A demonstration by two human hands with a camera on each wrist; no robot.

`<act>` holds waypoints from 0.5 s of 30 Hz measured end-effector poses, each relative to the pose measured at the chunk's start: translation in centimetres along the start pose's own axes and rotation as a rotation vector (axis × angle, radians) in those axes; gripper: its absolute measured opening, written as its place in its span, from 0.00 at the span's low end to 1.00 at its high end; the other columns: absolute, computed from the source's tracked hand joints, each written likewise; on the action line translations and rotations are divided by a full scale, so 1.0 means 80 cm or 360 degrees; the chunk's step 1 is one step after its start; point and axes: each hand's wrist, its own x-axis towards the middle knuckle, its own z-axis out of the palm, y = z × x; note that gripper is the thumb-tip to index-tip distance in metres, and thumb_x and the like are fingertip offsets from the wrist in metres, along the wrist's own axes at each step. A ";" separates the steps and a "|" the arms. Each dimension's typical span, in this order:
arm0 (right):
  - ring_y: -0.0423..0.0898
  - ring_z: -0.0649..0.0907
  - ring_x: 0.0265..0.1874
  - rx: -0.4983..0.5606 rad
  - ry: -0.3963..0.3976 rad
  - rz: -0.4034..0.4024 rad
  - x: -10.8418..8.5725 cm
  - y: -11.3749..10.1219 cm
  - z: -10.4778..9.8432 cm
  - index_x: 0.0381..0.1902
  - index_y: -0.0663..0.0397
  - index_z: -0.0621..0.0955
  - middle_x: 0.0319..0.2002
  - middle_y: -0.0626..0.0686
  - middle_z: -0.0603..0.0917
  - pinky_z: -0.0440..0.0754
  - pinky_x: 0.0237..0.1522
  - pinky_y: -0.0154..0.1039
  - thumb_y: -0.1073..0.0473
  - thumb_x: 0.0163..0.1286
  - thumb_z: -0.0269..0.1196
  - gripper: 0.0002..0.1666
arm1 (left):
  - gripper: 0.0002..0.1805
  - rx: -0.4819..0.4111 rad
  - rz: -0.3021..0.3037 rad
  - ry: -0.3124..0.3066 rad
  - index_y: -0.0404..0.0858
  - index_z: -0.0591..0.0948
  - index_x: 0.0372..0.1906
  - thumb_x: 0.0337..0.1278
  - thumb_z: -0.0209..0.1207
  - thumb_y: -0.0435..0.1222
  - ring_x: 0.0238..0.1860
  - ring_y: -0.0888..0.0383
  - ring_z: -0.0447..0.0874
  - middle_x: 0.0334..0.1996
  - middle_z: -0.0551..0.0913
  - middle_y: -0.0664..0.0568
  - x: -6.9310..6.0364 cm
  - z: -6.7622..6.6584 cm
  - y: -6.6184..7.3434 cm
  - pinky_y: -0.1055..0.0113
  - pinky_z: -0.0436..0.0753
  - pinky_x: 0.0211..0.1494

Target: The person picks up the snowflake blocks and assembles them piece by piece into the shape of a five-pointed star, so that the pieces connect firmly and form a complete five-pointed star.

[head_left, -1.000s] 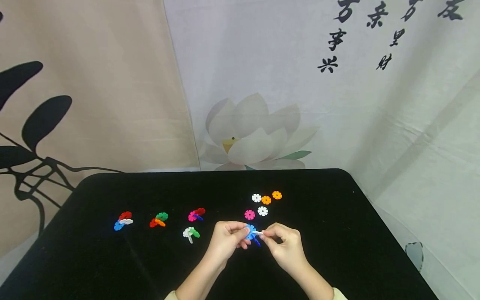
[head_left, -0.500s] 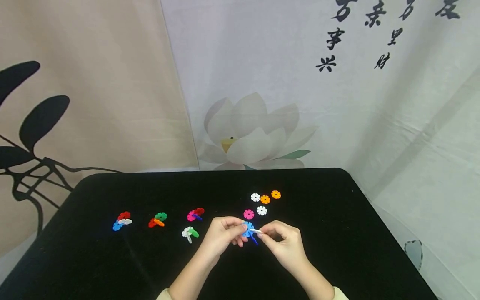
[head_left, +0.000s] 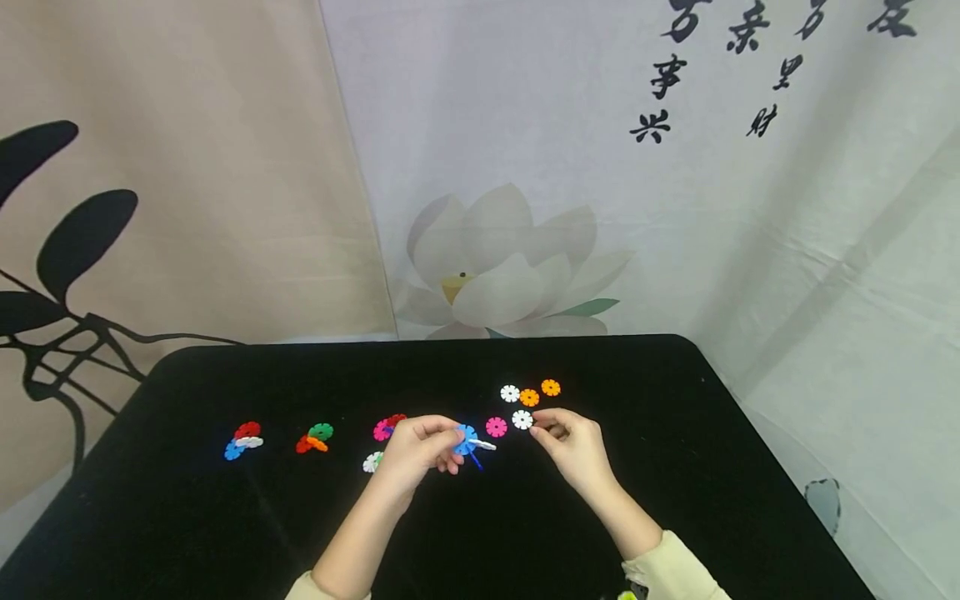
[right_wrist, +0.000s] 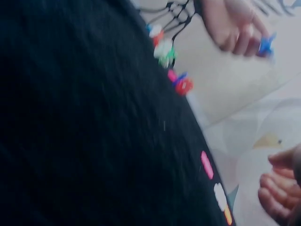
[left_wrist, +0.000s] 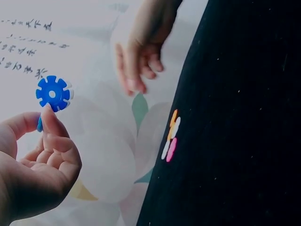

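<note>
My left hand pinches a light blue notched disc between thumb and fingers; a white disc and a dark blue disc are joined to it. The left wrist view shows the dark blue disc facing the camera above the left hand. Over the loose discs, my right hand has thumb and fingers parted beside a white disc; nothing shows between them in the right wrist view. A pink disc lies just left of that white one.
Behind lie another white disc and two orange discs. On the left of the black table are joined clusters, one with red, one with green. Two more, a pink one and a white one, are partly behind the left hand.
My right hand has let go of the white disc joined to the blue one and moved up to the loose discs. The left hand has carried the joined discs leftward and slightly up.
</note>
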 end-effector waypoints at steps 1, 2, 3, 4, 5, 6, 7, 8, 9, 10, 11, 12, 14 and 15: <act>0.38 0.77 0.20 -0.0031 -0.0017 0.0044 0.005 0.006 0.001 0.37 0.60 0.86 0.30 0.47 0.85 0.78 0.23 0.31 0.69 0.54 0.72 0.11 | 0.11 0.0004 -0.0001 -0.0003 0.26 0.81 0.38 0.61 0.60 0.33 0.22 0.57 0.81 0.22 0.82 0.46 0.000 -0.002 0.000 0.69 0.80 0.31; 0.39 0.77 0.19 -0.0058 -0.0037 0.0091 0.010 0.011 0.003 0.37 0.62 0.86 0.30 0.48 0.85 0.77 0.21 0.31 0.68 0.54 0.72 0.11 | 0.11 0.0006 -0.0003 -0.0007 0.26 0.81 0.38 0.61 0.60 0.33 0.22 0.56 0.82 0.22 0.82 0.46 0.001 -0.003 0.000 0.69 0.80 0.31; 0.40 0.76 0.18 -0.0087 -0.0056 0.0130 0.014 0.015 0.004 0.37 0.63 0.85 0.30 0.49 0.85 0.76 0.21 0.32 0.68 0.55 0.72 0.11 | 0.10 0.0007 -0.0006 -0.0013 0.26 0.81 0.37 0.62 0.59 0.33 0.22 0.56 0.82 0.22 0.82 0.46 0.001 -0.004 0.000 0.68 0.80 0.31; 0.40 0.75 0.18 -0.0116 -0.0077 0.0161 0.018 0.019 0.006 0.37 0.63 0.85 0.29 0.50 0.85 0.76 0.21 0.32 0.67 0.55 0.72 0.11 | 0.10 0.0005 -0.0015 -0.0022 0.26 0.81 0.37 0.62 0.59 0.33 0.22 0.56 0.82 0.22 0.83 0.46 0.001 -0.005 0.000 0.68 0.81 0.31; 0.40 0.75 0.18 -0.0144 -0.0099 0.0186 0.021 0.023 0.008 0.37 0.63 0.85 0.29 0.50 0.85 0.76 0.21 0.33 0.66 0.55 0.72 0.11 | 0.10 0.0003 -0.0015 -0.0036 0.26 0.81 0.37 0.62 0.59 0.33 0.22 0.56 0.82 0.22 0.83 0.45 0.002 -0.007 -0.001 0.68 0.81 0.31; 0.41 0.75 0.19 -0.0177 -0.0120 0.0210 0.025 0.026 0.009 0.37 0.63 0.85 0.29 0.50 0.85 0.76 0.22 0.33 0.65 0.55 0.72 0.11 | 0.10 -0.0003 -0.0017 -0.0051 0.26 0.80 0.37 0.62 0.59 0.33 0.22 0.56 0.82 0.23 0.83 0.45 0.002 -0.008 -0.001 0.68 0.81 0.32; 0.41 0.76 0.20 -0.0207 -0.0140 0.0220 0.027 0.030 0.011 0.37 0.62 0.86 0.29 0.50 0.85 0.77 0.24 0.33 0.65 0.55 0.72 0.11 | 0.11 -0.0009 -0.0016 -0.0070 0.26 0.80 0.37 0.62 0.59 0.34 0.22 0.56 0.83 0.23 0.84 0.45 0.002 -0.009 -0.001 0.68 0.81 0.32; 0.41 0.77 0.21 -0.0241 -0.0158 0.0234 0.030 0.032 0.013 0.37 0.62 0.86 0.28 0.50 0.85 0.78 0.26 0.34 0.63 0.55 0.73 0.11 | 0.11 -0.0015 -0.0013 -0.0090 0.26 0.80 0.37 0.63 0.59 0.34 0.23 0.56 0.83 0.24 0.84 0.44 0.003 -0.010 -0.002 0.68 0.81 0.32; 0.41 0.77 0.22 -0.0274 -0.0175 0.0245 0.032 0.035 0.015 0.36 0.61 0.86 0.28 0.50 0.85 0.79 0.27 0.35 0.62 0.55 0.73 0.12 | 0.11 -0.0018 -0.0010 -0.0111 0.26 0.80 0.37 0.63 0.59 0.34 0.23 0.57 0.83 0.25 0.84 0.44 0.003 -0.012 -0.002 0.68 0.81 0.32; 0.41 0.78 0.23 -0.0306 -0.0193 0.0259 0.034 0.037 0.017 0.36 0.60 0.86 0.28 0.49 0.84 0.79 0.28 0.35 0.61 0.55 0.73 0.12 | 0.12 -0.0024 -0.0010 -0.0135 0.26 0.80 0.38 0.63 0.59 0.34 0.23 0.57 0.83 0.25 0.84 0.44 0.003 -0.013 -0.001 0.68 0.82 0.32; 0.41 0.78 0.23 -0.0334 -0.0203 0.0262 0.036 0.039 0.019 0.36 0.60 0.86 0.28 0.49 0.84 0.79 0.29 0.36 0.60 0.54 0.74 0.12 | 0.12 -0.0029 -0.0009 -0.0155 0.26 0.80 0.38 0.63 0.60 0.34 0.23 0.57 0.83 0.26 0.85 0.44 0.003 -0.014 -0.001 0.68 0.82 0.32; 0.42 0.77 0.23 -0.0363 -0.0212 0.0275 0.037 0.041 0.021 0.36 0.60 0.86 0.27 0.48 0.84 0.79 0.29 0.36 0.59 0.54 0.74 0.13 | 0.12 -0.0032 -0.0012 -0.0170 0.26 0.79 0.38 0.62 0.60 0.34 0.23 0.57 0.83 0.26 0.85 0.44 0.003 -0.015 0.000 0.68 0.82 0.33; 0.42 0.76 0.23 -0.0418 -0.0224 0.0294 0.039 0.043 0.024 0.37 0.59 0.86 0.25 0.48 0.82 0.77 0.28 0.36 0.58 0.54 0.74 0.14 | 0.12 -0.0035 -0.0018 -0.0190 0.26 0.79 0.39 0.62 0.60 0.35 0.24 0.57 0.83 0.27 0.85 0.43 0.003 -0.017 0.001 0.68 0.81 0.33; 0.42 0.76 0.23 -0.0444 -0.0231 0.0302 0.039 0.043 0.026 0.37 0.59 0.86 0.25 0.47 0.81 0.77 0.28 0.36 0.57 0.53 0.74 0.15 | 0.12 -0.0038 -0.0023 -0.0195 0.26 0.79 0.39 0.62 0.61 0.34 0.24 0.57 0.83 0.27 0.85 0.43 0.003 -0.017 0.001 0.68 0.81 0.33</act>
